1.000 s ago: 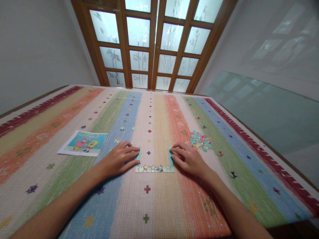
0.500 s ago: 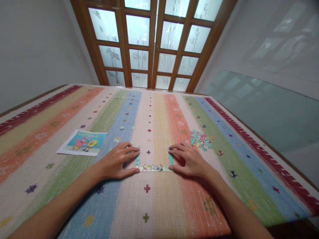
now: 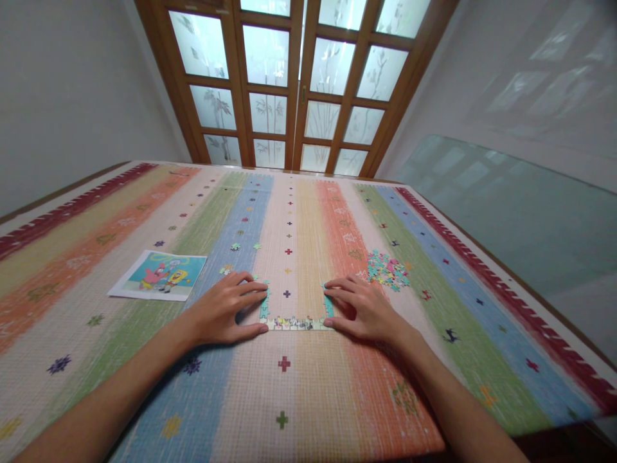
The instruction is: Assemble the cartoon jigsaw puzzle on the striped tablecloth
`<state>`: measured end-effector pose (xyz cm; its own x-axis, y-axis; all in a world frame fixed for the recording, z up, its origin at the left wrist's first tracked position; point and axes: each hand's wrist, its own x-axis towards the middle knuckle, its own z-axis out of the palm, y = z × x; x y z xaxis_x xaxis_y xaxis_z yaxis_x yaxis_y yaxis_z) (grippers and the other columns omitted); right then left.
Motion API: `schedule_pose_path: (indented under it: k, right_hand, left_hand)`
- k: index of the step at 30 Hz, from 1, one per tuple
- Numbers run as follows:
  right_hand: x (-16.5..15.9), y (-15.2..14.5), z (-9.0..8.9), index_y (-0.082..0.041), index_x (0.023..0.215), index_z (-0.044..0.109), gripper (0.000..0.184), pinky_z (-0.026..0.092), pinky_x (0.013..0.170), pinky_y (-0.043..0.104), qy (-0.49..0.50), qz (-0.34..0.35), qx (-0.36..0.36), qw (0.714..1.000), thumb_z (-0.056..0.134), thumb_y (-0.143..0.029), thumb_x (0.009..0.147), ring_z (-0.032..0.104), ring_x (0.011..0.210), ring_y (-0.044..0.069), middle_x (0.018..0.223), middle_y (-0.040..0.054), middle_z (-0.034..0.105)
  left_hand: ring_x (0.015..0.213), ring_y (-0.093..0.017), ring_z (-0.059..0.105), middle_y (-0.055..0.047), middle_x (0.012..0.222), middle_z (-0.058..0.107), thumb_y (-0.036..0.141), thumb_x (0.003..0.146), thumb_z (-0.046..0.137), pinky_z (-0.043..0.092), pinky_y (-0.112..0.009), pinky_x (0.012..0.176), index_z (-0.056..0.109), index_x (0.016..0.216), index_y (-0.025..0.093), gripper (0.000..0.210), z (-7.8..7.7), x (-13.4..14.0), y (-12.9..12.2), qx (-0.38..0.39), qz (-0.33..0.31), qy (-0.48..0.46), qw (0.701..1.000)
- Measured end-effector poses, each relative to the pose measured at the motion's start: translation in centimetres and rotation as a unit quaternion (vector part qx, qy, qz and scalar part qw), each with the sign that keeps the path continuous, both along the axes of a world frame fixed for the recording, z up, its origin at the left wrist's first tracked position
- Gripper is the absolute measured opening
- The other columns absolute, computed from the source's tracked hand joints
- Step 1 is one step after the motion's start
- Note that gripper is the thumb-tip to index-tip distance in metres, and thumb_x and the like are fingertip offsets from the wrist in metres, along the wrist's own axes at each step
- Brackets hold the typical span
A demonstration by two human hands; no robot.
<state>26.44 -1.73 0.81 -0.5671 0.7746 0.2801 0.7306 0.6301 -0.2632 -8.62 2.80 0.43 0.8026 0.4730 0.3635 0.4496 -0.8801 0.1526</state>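
A partly joined jigsaw puzzle border (image 3: 297, 323) lies flat on the tablecloth in front of me, U-shaped, with a pale patterned bottom row and teal sides. My left hand (image 3: 229, 310) grips its left side, fingertips at the top of the teal strip and thumb at the lower corner. At the other side, my right hand (image 3: 360, 310) mirrors this hold, fingers on the right strip and thumb by the lower right corner. Both hands are curved, thumbs apart from the fingers. The fingertips partly cover the side pieces.
A pile of loose puzzle pieces (image 3: 387, 270) is to the right, beyond my right hand. The printed cartoon picture (image 3: 159, 275) lies on the left. A few single pieces (image 3: 235, 247) sit beyond my left hand. Wooden glass-paned doors (image 3: 294, 90) stand behind the striped tablecloth (image 3: 313, 212).
Both hands and the puzzle border have shifted very slightly to the left and away from me. The camera view has also moved a little. The hold looks the same.
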Motion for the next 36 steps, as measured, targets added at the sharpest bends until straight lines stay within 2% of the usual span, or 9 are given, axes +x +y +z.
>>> schedule_pose_path:
  k: [11, 19, 27, 36]
  right_hand:
    - [0.0, 0.0, -0.2, -0.018, 0.119, 0.074, 0.04, 0.055, 0.09, 0.045, 0.011, 0.003, 0.011, 1.0, 0.077, -0.044, 0.088, 0.067, 0.11, 0.03, 0.124, 0.0144, 0.073]
    - [0.3, 0.0, -0.2, -0.021, 0.122, 0.073, 0.053, 0.051, 0.097, 0.049, -0.007, -0.005, 0.012, 1.0, 0.083, -0.053, 0.082, 0.064, 0.113, 0.031, 0.129, 0.0128, 0.072]
    - [0.3, 0.1, -0.3, -0.021, 0.123, 0.073, 0.051, 0.052, 0.095, 0.05, -0.005, 0.005, 0.014, 1.0, 0.081, -0.052, 0.084, 0.064, 0.111, 0.032, 0.127, 0.0138, 0.073]
    - [0.2, 0.0, -0.3, -0.02, 0.121, 0.073, 0.049, 0.053, 0.094, 0.05, -0.002, 0.0, 0.018, 1.0, 0.08, -0.052, 0.084, 0.065, 0.111, 0.032, 0.128, 0.0139, 0.073]
  left_hand:
    - [0.109, -0.03, 0.062, -0.007, 0.125, 0.074, 0.05, 0.09, 0.068, 0.051, -0.049, 0.095, 0.066, 0.122, 0.025, 0.04, -0.1, -0.3, 0.1, -0.008, 0.005, 0.002, 1.0]
    - [0.112, -0.031, 0.061, -0.006, 0.13, 0.073, 0.056, 0.093, 0.066, 0.048, -0.052, 0.097, 0.062, 0.131, 0.026, 0.048, -0.5, -0.4, 0.2, -0.011, 0.021, 0.008, 1.0]
    - [0.113, -0.031, 0.061, -0.008, 0.131, 0.072, 0.06, 0.094, 0.065, 0.049, -0.049, 0.098, 0.056, 0.14, 0.027, 0.057, -1.1, -0.4, 0.2, -0.015, 0.02, -0.002, 1.0]
    - [0.113, -0.031, 0.061, -0.007, 0.125, 0.072, 0.057, 0.095, 0.065, 0.049, -0.047, 0.098, 0.056, 0.139, 0.027, 0.054, -1.0, -0.2, 0.0, -0.012, 0.031, -0.017, 0.999]
